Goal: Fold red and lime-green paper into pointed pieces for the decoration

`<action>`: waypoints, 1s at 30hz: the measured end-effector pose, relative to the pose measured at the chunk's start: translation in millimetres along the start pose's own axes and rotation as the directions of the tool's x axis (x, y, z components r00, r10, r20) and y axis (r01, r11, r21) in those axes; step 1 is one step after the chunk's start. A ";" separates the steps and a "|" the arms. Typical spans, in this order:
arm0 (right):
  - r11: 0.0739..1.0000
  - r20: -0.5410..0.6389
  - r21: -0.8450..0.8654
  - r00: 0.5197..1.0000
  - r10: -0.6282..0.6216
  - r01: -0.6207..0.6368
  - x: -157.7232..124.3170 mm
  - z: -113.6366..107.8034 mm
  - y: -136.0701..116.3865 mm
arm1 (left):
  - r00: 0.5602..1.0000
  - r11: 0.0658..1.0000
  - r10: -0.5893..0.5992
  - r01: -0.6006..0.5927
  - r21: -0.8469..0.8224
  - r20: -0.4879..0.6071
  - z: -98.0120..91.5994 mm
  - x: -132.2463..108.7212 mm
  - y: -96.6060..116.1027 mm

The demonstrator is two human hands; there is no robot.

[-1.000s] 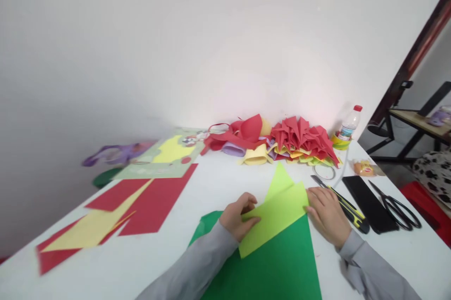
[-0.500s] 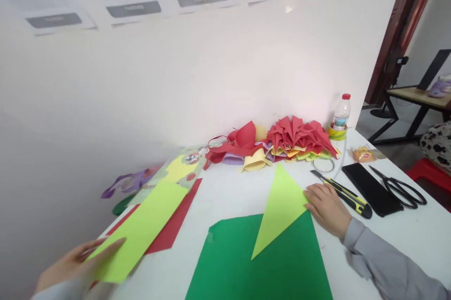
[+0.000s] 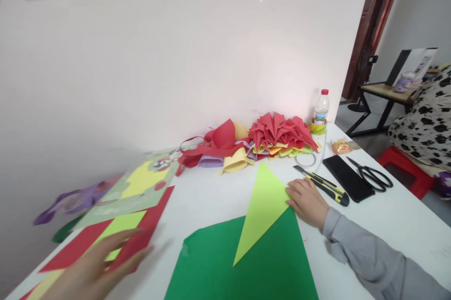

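At the table's near centre, my right hand (image 3: 306,201) lies flat, fingers loosely extended, pinning the right corner of the lime triangle (image 3: 262,210) on the dark green sheet (image 3: 225,267). My left hand (image 3: 95,267), blurred and spread open, hovers over the red sheets (image 3: 148,225) at near left. Even pressure, I judge, keeps the triangle from sliding.

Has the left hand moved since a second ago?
Yes. The left hand has left the dark green sheet and swung out to the person's left, now above the red paper.
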State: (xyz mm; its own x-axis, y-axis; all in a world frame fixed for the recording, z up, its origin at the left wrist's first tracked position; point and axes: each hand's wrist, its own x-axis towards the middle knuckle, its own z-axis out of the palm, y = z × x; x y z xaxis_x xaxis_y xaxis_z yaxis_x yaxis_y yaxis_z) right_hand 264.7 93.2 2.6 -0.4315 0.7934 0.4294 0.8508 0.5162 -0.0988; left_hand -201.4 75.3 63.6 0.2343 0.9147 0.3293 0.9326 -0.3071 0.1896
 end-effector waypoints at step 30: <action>0.989 -0.014 0.134 0.998 0.057 -0.055 -2.9 9.3 17.1 | 0.895 0.950 0.283 -0.310 0.024 0.344 112.2 67.0 202.4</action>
State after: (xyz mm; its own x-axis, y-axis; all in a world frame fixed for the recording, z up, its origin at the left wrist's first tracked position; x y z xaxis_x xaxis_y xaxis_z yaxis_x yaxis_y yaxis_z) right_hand 277.7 102.7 -8.7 -0.3779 0.8171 0.4353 0.8253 0.5104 -0.2417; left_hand 33.8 104.0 20.3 0.5684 0.8222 0.0308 0.8203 -0.5692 0.0561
